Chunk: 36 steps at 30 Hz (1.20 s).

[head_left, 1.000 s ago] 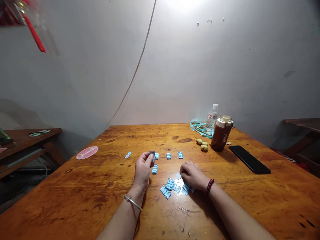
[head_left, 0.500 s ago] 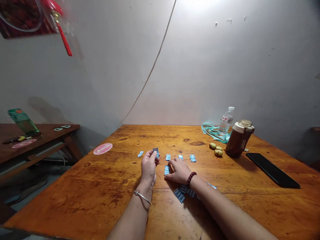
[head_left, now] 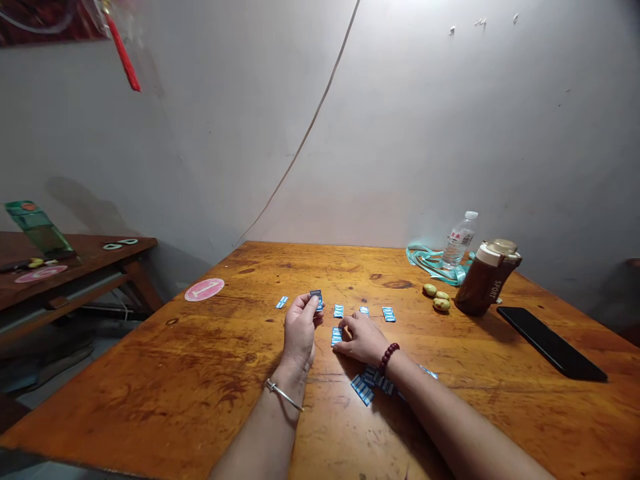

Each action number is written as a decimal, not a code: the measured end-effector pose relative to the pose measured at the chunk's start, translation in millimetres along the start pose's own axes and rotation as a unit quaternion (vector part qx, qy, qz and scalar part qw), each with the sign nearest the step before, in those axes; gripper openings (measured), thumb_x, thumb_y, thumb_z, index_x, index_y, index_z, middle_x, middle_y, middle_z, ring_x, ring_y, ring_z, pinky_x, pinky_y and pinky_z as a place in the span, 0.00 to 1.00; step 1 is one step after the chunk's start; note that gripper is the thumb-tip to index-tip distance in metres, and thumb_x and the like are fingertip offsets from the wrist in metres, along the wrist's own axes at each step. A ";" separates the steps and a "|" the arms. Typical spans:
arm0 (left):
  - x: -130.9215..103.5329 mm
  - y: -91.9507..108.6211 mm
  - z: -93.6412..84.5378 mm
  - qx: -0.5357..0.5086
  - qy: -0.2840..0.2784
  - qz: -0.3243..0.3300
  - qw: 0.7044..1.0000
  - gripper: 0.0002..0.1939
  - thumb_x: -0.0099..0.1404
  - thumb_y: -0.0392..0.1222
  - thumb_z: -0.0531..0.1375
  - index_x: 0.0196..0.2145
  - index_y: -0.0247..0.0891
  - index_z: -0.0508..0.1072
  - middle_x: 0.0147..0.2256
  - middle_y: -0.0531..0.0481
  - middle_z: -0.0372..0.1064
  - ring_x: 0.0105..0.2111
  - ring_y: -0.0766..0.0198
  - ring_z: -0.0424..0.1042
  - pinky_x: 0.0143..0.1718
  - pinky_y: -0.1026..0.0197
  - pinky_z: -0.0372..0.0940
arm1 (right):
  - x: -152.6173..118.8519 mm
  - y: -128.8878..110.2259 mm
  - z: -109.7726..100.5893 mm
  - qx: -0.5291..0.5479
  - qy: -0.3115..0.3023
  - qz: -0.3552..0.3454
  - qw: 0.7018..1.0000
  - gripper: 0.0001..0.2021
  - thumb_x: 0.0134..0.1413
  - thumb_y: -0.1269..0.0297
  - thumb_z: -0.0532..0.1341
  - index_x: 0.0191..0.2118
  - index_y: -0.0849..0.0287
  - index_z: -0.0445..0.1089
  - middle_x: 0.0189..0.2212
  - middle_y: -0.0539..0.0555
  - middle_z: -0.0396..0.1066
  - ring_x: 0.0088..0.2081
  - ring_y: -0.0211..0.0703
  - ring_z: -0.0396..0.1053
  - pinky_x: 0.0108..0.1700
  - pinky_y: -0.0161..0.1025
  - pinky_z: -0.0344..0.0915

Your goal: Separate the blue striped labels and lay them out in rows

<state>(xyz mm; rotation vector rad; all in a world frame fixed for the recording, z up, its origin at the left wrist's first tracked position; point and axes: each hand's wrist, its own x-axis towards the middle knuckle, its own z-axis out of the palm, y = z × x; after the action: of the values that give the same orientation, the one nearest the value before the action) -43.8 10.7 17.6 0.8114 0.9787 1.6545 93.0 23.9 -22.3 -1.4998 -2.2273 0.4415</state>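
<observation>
My left hand (head_left: 300,328) is closed, with small blue-and-white striped cards (head_left: 317,297) pinched between thumb and fingers above the table. Just to its right, my right hand (head_left: 364,339) has its thumb and index finger at the near and far edges of another blue-and-white card (head_left: 337,336) lying on the wood. Beyond the hands, a row of similar pieces includes a card (head_left: 339,311), a partly hidden card (head_left: 365,311) and a card (head_left: 389,314). A narrow card (head_left: 282,302) lies left of my left hand. Under my right forearm spreads a loose pile of cards (head_left: 362,390), partly covered.
On the wooden table's (head_left: 210,373) right side are a phone (head_left: 550,342), a brown sport bottle (head_left: 479,283), a clear water bottle (head_left: 459,241), a teal lanyard (head_left: 425,262) and small yellowish fruits (head_left: 441,304). A pink number sticker (head_left: 204,290) is at left.
The view has shifted slightly. My left hand still holds its cards, raised a little. My right thumb and index finger have drawn a little closer around the card on the table.
</observation>
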 end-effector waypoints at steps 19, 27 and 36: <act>-12.1 -16.5 13.3 0.091 -0.074 0.005 0.993 0.14 0.46 0.47 0.60 0.29 0.35 0.68 0.24 0.54 0.64 0.19 0.74 0.60 0.22 0.70 0.57 | -79.9 35.5 -41.6 0.076 0.033 -0.001 0.997 0.09 0.46 0.62 0.56 0.34 0.57 0.68 0.28 0.51 0.63 0.32 0.39 0.60 0.35 0.35 0.55; -24.0 -20.3 22.3 0.131 -0.098 0.009 0.987 0.13 0.47 0.47 0.60 0.27 0.35 0.68 0.23 0.53 0.66 0.19 0.73 0.61 0.21 0.70 0.55 | -81.9 22.8 -45.1 -0.032 -0.025 -0.071 0.997 0.07 0.46 0.67 0.55 0.33 0.55 0.67 0.32 0.52 0.61 0.39 0.42 0.57 0.43 0.40 0.46; -26.5 -22.9 23.6 0.139 -0.133 0.023 0.981 0.10 0.50 0.46 0.58 0.26 0.35 0.68 0.21 0.55 0.62 0.19 0.74 0.58 0.20 0.70 0.54 | -86.7 5.9 -41.5 -0.017 -0.001 -0.120 0.993 0.11 0.45 0.58 0.57 0.36 0.56 0.64 0.34 0.52 0.61 0.38 0.41 0.56 0.43 0.41 0.46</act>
<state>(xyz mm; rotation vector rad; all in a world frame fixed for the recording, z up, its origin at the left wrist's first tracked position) -6.7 -5.9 6.3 1.2172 1.0175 1.4196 147.5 -53.3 -3.5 -1.2268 -2.3889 0.3313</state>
